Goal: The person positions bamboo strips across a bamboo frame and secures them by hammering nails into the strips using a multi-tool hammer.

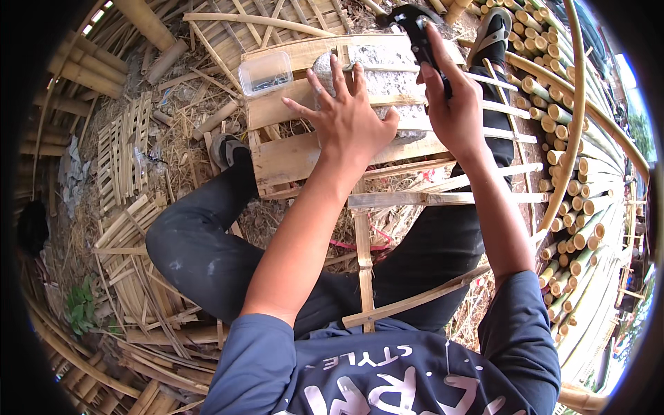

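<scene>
My right hand is closed around the black handle of a hammer, raised at the right end of a pale, rough block. Spread wide, the fingers of my left hand rest over the block and the split bamboo slats lying across it. These slats run out to the right over my leg. Under my left hand is a wooden board. A clear plastic box, beside my left fingertips, contains small dark pieces, perhaps nails.
Cut bamboo poles are stacked along the right side. A woven bamboo panel lies at left among straw and scraps. One upright slat stands between my legs, with a loose strip across it.
</scene>
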### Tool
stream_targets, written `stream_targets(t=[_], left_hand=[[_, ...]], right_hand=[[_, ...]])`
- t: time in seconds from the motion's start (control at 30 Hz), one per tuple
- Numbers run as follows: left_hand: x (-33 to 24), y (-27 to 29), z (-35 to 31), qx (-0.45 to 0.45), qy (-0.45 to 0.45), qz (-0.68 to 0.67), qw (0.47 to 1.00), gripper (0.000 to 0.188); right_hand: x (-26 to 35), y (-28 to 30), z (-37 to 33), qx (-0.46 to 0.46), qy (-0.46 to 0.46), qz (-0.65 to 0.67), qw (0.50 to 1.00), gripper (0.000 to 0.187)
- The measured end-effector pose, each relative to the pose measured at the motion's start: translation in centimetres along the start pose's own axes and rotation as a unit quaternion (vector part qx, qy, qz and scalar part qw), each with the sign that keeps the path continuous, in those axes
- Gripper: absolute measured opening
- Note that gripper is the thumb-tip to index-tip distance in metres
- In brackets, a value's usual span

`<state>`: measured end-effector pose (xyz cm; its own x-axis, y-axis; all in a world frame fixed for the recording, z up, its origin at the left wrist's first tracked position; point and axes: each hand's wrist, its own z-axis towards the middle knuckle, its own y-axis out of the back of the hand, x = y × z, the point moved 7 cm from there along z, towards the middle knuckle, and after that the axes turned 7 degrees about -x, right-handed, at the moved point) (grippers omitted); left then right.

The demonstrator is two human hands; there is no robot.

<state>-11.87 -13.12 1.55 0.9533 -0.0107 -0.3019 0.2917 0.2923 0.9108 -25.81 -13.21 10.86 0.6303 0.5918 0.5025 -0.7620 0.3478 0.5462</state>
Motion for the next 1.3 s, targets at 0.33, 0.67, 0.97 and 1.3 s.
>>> stream_targets(t=[0.33, 0.67, 0.97, 1.3], left_hand=[[0.0, -0.6, -0.1, 0.006, 0.008, -0.007, 1.000, 0.096], [0.2, -0.6, 0.0, -0.004, 0.012, -0.021, 1.000, 0.099], [-0.3, -0.8, 0.0, -0.020, 0.005, 0.004, 1.000, 0.093], [0.1, -0.4, 0.3, 0.034, 0.005, 0.030, 0.999, 0.093]], right_hand=[[0.3, -1.7, -1.8, -0.067, 0.107, -0.006, 0.992, 0.059], [-1.3, -4.4, -2.5, 0.050, 0.031, -0.040, 0.997, 0.062], [0.8, -2.0, -1.4, -0.034, 0.025, 0.021, 0.999, 0.051], [2.7, 7.8, 5.4, -0.169, -0.075, 0.410, 0.893, 0.045]])
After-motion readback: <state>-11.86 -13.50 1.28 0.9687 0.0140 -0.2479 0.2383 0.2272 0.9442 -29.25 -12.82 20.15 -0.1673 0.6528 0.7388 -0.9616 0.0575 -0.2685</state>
